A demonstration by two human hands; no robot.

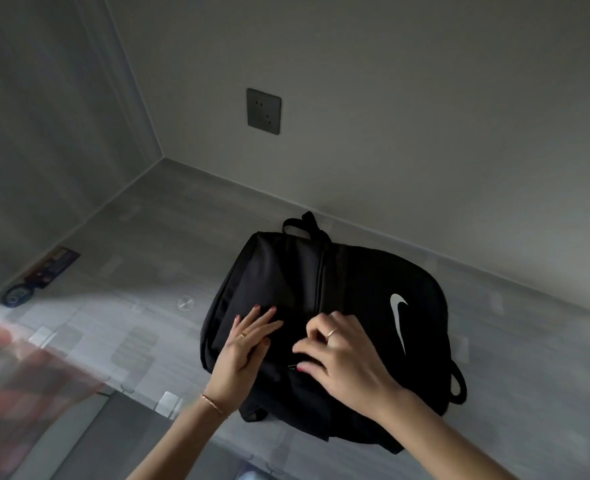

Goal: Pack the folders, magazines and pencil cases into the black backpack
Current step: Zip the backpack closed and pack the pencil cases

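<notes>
Head view.

Backpack (pixel 352 289): black, lying flat on the table (pixel 155 237), right of centre, its far end close to the wall. White swoosh logo (pixel 399 320) on the right panel. A zip line runs near to far down the middle. Carry loop (pixel 304 223) at the far end; a strap loop (pixel 459 384) sticks out at the near right.

Left hand (pixel 243 348): palm down, fingers spread and flat on the left panel of the backpack, pressing on it and gripping nothing. Ring on one finger; thin bracelet (pixel 213 403) on the wrist.

Right hand (pixel 338 355): on the backpack at the zip line, just right of the left hand. Fingers curled, thumb and fingertips pinched together near a small metal piece (pixel 291 366), apparently the zip pull; whether they actually grip it cannot be told. Ring on one finger.

Table: grey, glass-topped, clear clips along its near edge, set in a corner between two walls.

Socket (pixel 263 111): dark plate on the far wall, above the backpack.

Card (pixel 53 268): dark, printed, on the far left of the table against the left wall, a small round blue item (pixel 17 295) just near of it.

Blurred reddish shape (pixel 27 368): near left; cannot be identified.
</notes>
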